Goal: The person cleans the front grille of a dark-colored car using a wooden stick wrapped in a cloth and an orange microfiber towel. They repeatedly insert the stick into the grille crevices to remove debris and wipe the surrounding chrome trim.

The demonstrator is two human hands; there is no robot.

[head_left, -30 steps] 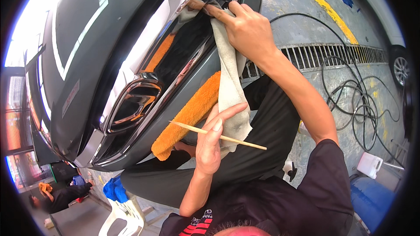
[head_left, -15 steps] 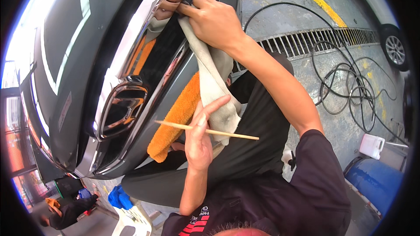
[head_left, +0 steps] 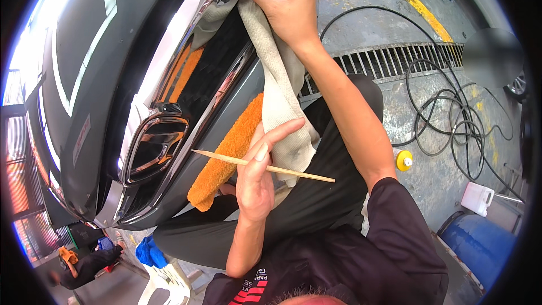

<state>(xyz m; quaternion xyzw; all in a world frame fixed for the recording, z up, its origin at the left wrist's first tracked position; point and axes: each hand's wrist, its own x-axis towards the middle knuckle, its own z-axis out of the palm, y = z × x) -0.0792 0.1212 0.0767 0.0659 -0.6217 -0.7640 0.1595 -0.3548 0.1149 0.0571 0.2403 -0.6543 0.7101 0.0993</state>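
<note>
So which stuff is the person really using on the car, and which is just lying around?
Being used:
- beige cloth, pressed to the chrome grille trim by the right hand
- thin wooden stick, in the left hand
- orange towel, draped on the bumper

Just lying about:
- black hose
- yellow cap
- white jug
- blue rag

Right hand [head_left: 288,11] pinching grey cloth [head_left: 279,90] on car grille [head_left: 212,59]; left hand [head_left: 257,178] with wooden stick [head_left: 293,172].
</note>
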